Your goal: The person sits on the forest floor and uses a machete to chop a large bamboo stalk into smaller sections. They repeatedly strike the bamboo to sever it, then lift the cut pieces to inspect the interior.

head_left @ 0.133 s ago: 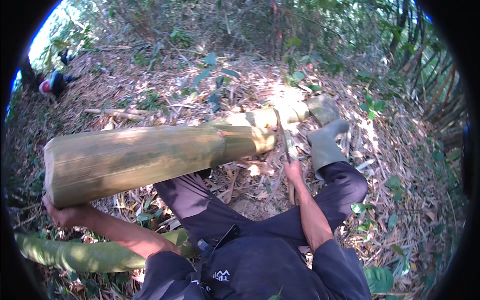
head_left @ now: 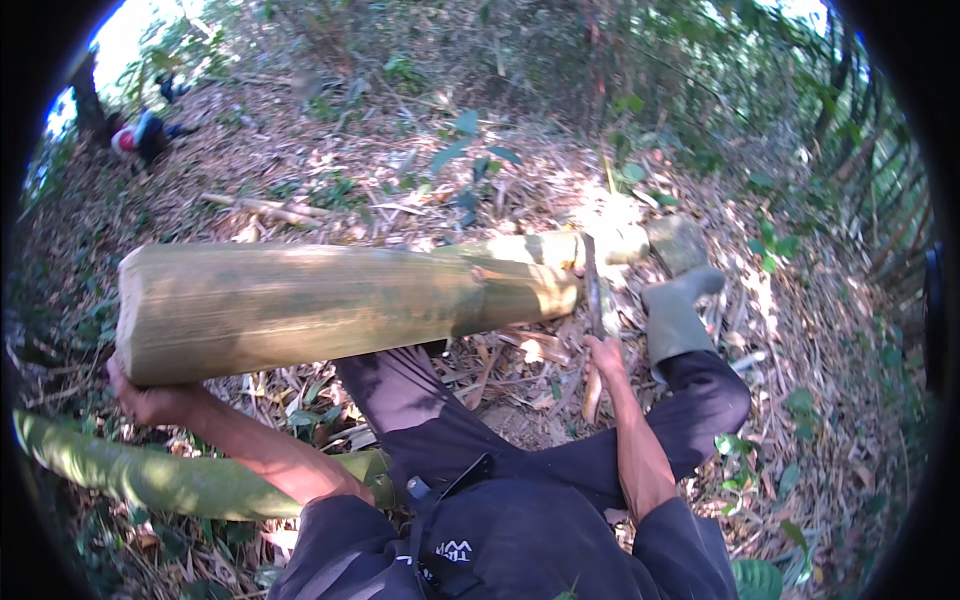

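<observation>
A thick, pale yellow-green bamboo section point(head_left: 320, 305) lies across in front of me, its wide cut end at the left, its narrower end at the right. My left hand point(head_left: 150, 400) is closed under the wide end and supports it; some fingers are hidden behind it. In my right hand point(head_left: 606, 356) is a machete point(head_left: 595, 285), with the handle sticking out below my fist. Its blade points away from me, beside the narrow end; whether they touch I cannot tell. Behind that end a second pale bamboo piece point(head_left: 540, 248) lies on the ground.
My bent leg with a green rubber boot point(head_left: 682, 315) is right of the blade, near a stump-like block point(head_left: 678, 243). A green bamboo pole point(head_left: 170, 482) lies under my left forearm. Dry leaves cover the ground. Another person point(head_left: 142, 137) sits far off at the upper left.
The whole view has shifted, so most things sit farther right. The machete blade appears slightly more upright beside the narrow end. Both hands keep their holds.
</observation>
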Available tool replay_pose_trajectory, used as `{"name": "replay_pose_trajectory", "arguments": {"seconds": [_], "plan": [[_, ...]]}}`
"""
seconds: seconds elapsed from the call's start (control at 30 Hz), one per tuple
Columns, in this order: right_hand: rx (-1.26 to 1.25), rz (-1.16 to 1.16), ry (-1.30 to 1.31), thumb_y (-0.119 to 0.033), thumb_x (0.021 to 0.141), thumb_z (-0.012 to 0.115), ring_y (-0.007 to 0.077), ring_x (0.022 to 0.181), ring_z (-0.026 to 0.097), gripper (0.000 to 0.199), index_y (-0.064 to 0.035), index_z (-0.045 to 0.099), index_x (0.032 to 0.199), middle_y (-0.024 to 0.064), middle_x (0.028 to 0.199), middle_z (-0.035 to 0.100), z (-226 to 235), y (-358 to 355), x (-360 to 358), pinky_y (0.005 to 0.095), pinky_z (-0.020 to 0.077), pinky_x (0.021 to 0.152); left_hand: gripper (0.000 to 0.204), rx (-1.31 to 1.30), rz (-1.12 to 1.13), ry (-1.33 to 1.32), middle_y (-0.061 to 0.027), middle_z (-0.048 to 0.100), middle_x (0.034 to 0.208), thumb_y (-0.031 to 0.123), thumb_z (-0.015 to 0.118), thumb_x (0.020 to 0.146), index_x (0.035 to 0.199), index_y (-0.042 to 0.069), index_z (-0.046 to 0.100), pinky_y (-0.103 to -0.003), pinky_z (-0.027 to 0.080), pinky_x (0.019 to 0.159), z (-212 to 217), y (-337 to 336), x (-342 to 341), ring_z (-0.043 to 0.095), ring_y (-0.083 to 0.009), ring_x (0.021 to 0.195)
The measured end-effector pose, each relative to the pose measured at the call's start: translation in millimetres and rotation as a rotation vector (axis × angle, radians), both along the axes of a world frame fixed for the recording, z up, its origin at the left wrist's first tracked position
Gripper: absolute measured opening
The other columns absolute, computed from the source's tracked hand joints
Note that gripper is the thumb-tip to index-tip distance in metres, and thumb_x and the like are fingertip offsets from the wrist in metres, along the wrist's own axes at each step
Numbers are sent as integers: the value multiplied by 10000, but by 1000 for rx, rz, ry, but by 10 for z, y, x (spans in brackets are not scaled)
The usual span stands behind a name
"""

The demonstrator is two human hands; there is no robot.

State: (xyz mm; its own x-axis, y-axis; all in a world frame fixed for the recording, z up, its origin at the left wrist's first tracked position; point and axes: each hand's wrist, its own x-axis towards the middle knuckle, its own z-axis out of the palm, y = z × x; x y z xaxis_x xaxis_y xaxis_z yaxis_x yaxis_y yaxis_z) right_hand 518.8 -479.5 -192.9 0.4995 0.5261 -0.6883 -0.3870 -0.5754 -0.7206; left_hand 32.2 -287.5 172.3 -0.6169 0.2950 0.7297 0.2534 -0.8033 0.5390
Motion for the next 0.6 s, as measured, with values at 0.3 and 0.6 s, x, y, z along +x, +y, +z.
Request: {"name": "replay_pose_trajectory", "arguments": {"seconds": [0.3, 0.6], "plan": [[-10, -95, -7, -240, 819, 643, 228, 377, 467, 241, -46, 505, 853, 79, 520, 458, 165, -346, -684, 392, 392, 328, 393, 58, -252, 14, -152, 625, 923, 254, 381, 893, 911, -54, 623, -401, 454, 907, 854, -587, 4, 597, -267, 911], [67, -134, -112, -140, 774, 647, 227, 355, 464, 325, 30, 417, 930, 104, 554, 482, 99, -623, -1058, 373, 396, 315, 347, 689, -750, 390, 14, 319, 515, 184, 391, 844, 502, 149, 351, -366, 327, 829, 1760, -861, 307, 313, -131, 634]]}}
